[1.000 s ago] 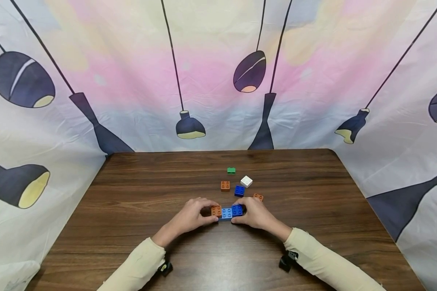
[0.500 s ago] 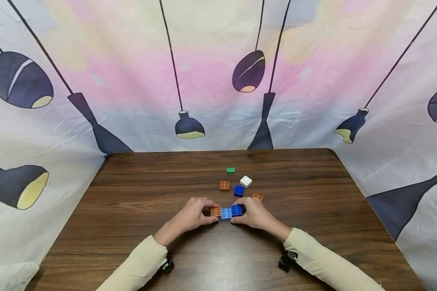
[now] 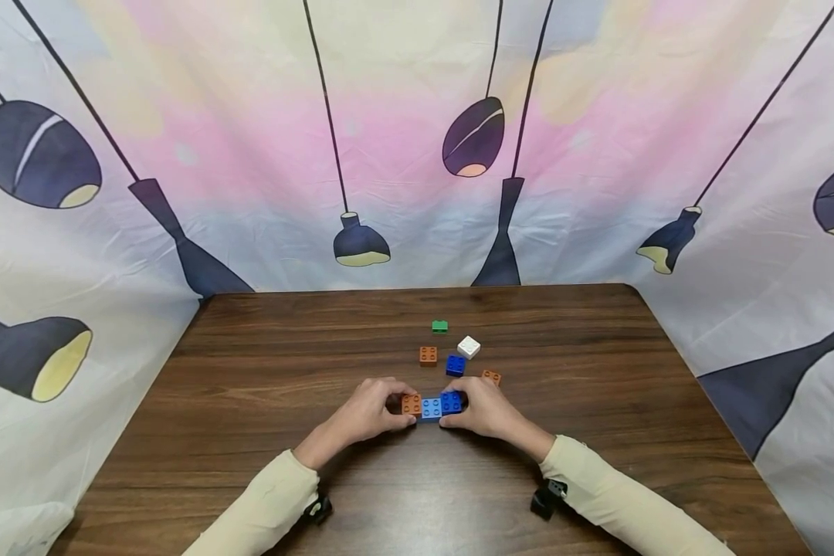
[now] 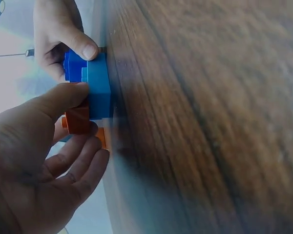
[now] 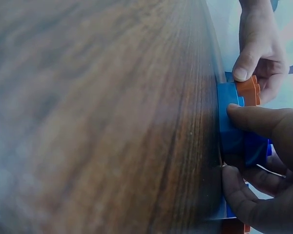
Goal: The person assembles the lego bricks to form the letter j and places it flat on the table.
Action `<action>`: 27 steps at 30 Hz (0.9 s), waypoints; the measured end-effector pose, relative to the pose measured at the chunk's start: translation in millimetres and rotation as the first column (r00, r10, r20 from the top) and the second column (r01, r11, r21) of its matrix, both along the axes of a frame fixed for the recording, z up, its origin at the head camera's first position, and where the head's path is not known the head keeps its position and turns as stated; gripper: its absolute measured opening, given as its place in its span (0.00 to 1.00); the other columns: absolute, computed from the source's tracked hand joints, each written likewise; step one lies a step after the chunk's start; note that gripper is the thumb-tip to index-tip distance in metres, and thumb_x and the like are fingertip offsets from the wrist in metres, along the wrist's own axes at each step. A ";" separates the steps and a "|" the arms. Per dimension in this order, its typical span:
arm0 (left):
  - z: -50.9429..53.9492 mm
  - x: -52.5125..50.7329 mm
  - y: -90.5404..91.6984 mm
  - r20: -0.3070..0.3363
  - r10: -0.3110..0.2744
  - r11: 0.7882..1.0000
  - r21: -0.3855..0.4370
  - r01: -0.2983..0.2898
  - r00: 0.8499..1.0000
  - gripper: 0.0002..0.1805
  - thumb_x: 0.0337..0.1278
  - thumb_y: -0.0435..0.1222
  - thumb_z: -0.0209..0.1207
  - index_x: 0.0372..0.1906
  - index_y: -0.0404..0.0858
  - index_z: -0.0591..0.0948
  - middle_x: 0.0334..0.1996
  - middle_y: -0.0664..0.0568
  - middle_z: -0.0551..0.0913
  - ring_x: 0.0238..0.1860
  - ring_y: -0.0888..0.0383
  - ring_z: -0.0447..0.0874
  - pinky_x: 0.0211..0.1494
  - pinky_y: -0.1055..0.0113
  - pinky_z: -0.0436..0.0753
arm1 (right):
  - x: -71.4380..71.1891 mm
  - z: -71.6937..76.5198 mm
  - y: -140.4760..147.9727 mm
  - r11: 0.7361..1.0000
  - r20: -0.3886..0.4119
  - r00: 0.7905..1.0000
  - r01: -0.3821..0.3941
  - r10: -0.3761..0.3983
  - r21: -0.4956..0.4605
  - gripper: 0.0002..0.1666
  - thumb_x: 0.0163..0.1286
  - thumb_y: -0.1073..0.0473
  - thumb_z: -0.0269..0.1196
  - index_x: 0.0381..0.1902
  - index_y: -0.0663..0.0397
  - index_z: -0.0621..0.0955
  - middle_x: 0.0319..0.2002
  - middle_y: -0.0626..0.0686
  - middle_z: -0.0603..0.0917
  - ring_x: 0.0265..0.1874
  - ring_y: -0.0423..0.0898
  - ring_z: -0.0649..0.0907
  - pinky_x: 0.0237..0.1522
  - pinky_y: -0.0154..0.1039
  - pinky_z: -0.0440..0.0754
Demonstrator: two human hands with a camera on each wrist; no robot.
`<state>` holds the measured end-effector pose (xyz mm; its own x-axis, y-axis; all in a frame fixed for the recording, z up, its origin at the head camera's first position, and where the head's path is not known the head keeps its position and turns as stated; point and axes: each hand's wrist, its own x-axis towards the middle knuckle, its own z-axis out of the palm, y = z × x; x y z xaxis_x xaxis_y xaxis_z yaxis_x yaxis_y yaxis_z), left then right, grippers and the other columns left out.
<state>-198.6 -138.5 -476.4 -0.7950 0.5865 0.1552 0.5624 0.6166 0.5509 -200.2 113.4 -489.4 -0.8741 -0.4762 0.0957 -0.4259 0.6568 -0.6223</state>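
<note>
A light blue brick (image 3: 432, 408) lies on the table, with an orange brick (image 3: 411, 404) on its left end and a dark blue brick (image 3: 451, 401) on its right end. The orange brick overhangs the light blue one in the left wrist view. My left hand (image 3: 370, 409) pinches the orange brick between thumb and fingers. At the other end my right hand (image 3: 488, 408) grips the built piece, its thumb against the light blue brick (image 5: 229, 122) and its fingers behind the dark blue brick (image 5: 255, 148). The far side of the piece is partly hidden by the fingers.
Beyond the hands lie loose bricks on the brown wooden table (image 3: 285, 332): green (image 3: 440, 327), white (image 3: 469, 347), orange (image 3: 428, 356) and dark blue (image 3: 455, 365). Another orange brick (image 3: 491, 377) sits just behind my right hand, partly covered. A printed curtain (image 3: 417, 154) hangs behind the table.
The hands and the built piece keep their places. Only a slight shift of the head view shows.
</note>
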 end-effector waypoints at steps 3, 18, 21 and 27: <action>-0.5 -0.1 0.8 0.011 -0.013 0.999 -0.029 0.014 1.000 0.19 0.57 0.39 0.72 0.53 0.38 0.84 0.39 0.57 0.84 0.37 0.63 0.78 0.40 0.66 0.78 | -0.4 -0.1 -0.1 1.000 0.011 1.000 0.008 -0.008 0.004 0.22 0.55 0.53 0.80 0.45 0.53 0.87 0.42 0.51 0.88 0.39 0.43 0.83 0.39 0.43 0.81; -6.1 0.2 21.3 0.080 -0.027 0.998 -0.059 0.032 0.996 0.34 0.57 0.53 0.71 0.64 0.41 0.79 0.59 0.51 0.82 0.62 0.50 0.76 0.65 0.47 0.73 | 2.2 24.0 24.6 0.998 0.029 0.998 -0.059 0.059 0.005 0.34 0.57 0.51 0.79 0.59 0.54 0.83 0.48 0.51 0.87 0.41 0.44 0.84 0.43 0.40 0.81; -6.1 -0.7 26.0 0.079 -0.026 0.998 -0.059 0.031 0.997 0.33 0.58 0.53 0.71 0.63 0.41 0.79 0.59 0.51 0.83 0.62 0.51 0.77 0.65 0.48 0.74 | 0.6 30.0 35.2 0.997 -0.005 0.997 -0.079 0.079 -0.004 0.34 0.58 0.53 0.79 0.61 0.55 0.82 0.51 0.53 0.87 0.41 0.47 0.84 0.40 0.37 0.81; -7.4 -4.3 35.3 0.066 -0.040 0.998 -0.052 0.044 0.997 0.31 0.58 0.52 0.71 0.62 0.41 0.80 0.55 0.52 0.85 0.56 0.54 0.81 0.61 0.52 0.77 | -4.7 31.2 52.7 1.000 -0.058 0.998 -0.015 0.015 -0.001 0.31 0.60 0.54 0.77 0.60 0.56 0.82 0.54 0.54 0.87 0.42 0.48 0.85 0.41 0.41 0.81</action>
<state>-202.9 -103.3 -483.8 -0.7768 0.6257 0.0719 0.5526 0.6224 0.5543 -205.0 166.1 -458.3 -0.8598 -0.4890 0.1471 -0.4712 0.6489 -0.5974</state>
